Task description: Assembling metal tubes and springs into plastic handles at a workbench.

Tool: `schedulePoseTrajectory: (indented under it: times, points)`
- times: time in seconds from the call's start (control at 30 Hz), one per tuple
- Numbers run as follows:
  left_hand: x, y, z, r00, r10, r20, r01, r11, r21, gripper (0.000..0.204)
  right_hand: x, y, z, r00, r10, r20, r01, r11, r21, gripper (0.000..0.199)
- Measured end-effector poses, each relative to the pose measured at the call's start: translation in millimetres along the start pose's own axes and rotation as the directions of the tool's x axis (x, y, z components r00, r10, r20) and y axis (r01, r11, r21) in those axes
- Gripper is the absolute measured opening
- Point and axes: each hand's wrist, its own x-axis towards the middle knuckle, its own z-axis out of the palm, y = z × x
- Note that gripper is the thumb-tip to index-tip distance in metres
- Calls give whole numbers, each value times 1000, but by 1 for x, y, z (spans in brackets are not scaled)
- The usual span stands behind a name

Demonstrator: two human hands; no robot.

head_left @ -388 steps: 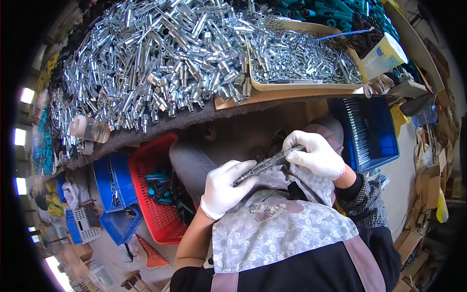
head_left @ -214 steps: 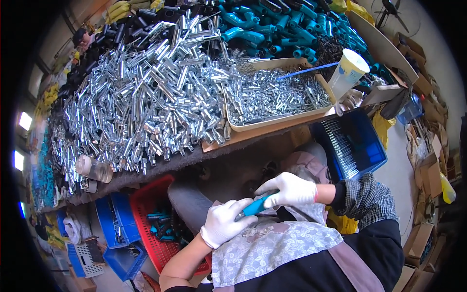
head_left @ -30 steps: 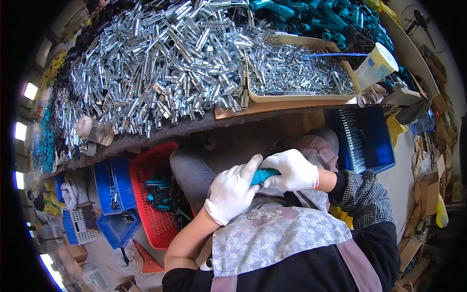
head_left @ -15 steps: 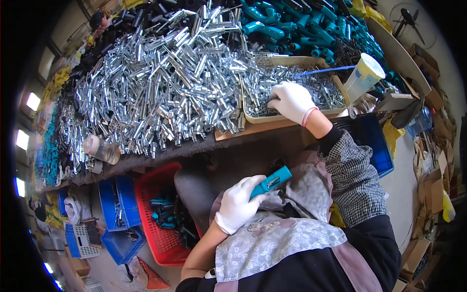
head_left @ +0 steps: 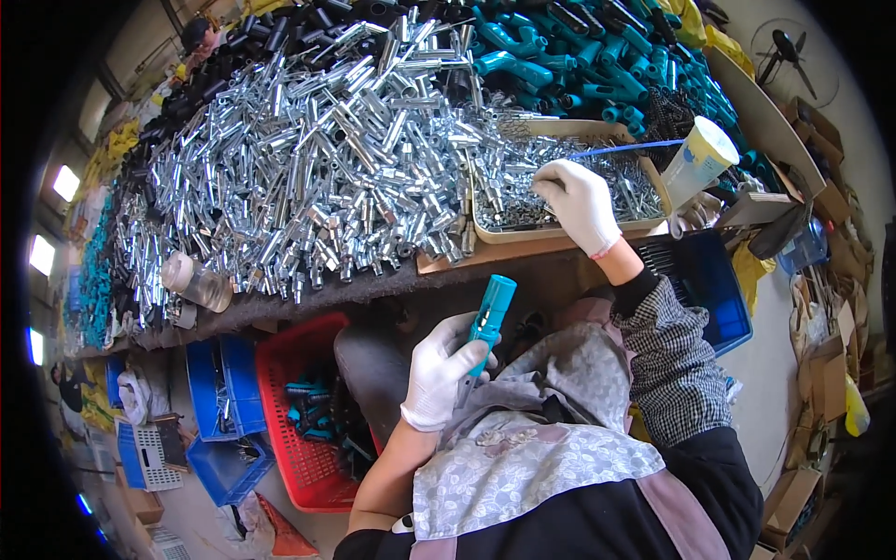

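Gripping light, stiff teal handle [head_left: 491,313] low in left hand [head_left: 441,371], fingers wrapped around it; right hand [head_left: 580,201] curled, digging in tray [head_left: 560,230] of small slippery metal bits [head_left: 523,191].

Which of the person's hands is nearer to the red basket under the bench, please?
Left. The left hand, holding a teal handle, is just right of the red basket; the right hand reaches into the cardboard tray above.

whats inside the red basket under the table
The red basket holds teal handles mixed with dark parts. Its right side is hidden behind the person's knee.
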Motion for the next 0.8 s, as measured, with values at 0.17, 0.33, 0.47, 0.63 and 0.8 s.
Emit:
schedulePoseTrajectory:
  times: [0.17, 0.33, 0.47, 0.63, 0.8]
  points:
    - [3, 2, -1, 995, -92, -47, 74, 954, -290, 58, -47, -55, -7, 971, 217, 103, -239, 824, 514, 13]
    - [5, 3, 5, 998, -44, -52, 27, 952, -304, 49, -103, -94, 23, 989, -72, 127, 9, 900, 436, 17]
    - [8, -9, 3, 995, 63, -83, -77, 982, -172, 48, -119, -97, 41, 992, 87, 91, -122, 846, 519, 17]
    - [4, -11, 1, 997, 40, -59, -46, 992, -118, 50, -134, -101, 47, 877, 388, 283, -444, 431, 786, 17]
    - [0, -4, -1, 999, 49, -21, -50, 997, -63, 51, -127, -91, 42, 754, 362, 548, -637, 199, 744, 42]
